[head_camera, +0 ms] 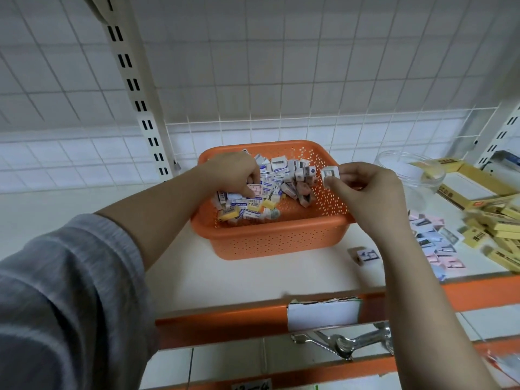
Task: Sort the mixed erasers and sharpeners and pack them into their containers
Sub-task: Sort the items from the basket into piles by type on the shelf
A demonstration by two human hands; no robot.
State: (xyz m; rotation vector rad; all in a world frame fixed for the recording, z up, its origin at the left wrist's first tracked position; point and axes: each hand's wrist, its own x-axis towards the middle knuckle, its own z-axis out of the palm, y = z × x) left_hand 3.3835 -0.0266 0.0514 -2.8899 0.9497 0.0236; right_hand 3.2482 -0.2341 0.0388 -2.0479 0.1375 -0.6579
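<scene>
Sorting under way, shelf surface, orange basket at centre

Left hand reaches down into the far left of the basket, fingers curled among the mixed pile of wrapped erasers and small sharpeners; whether it has actually gripped one I cannot tell, the fingertips are buried

Right hand is raised over the basket's right rim, thumb and fingers pinching one small boxed piece, looks like a sharpener, print too blurred to be sure

Clear round tub stands just right of that hand, appears empty. Further right: open yellow box, loose yellow packets, a spread of pink and blue pieces already set out. One lone sharpener lies on the shelf near the basket's near right corner

Step in hand, by my reading: picking out one kind. Next move calls for carrying the pinched piece right and dropping it into its proper container, most likely the tub
</scene>
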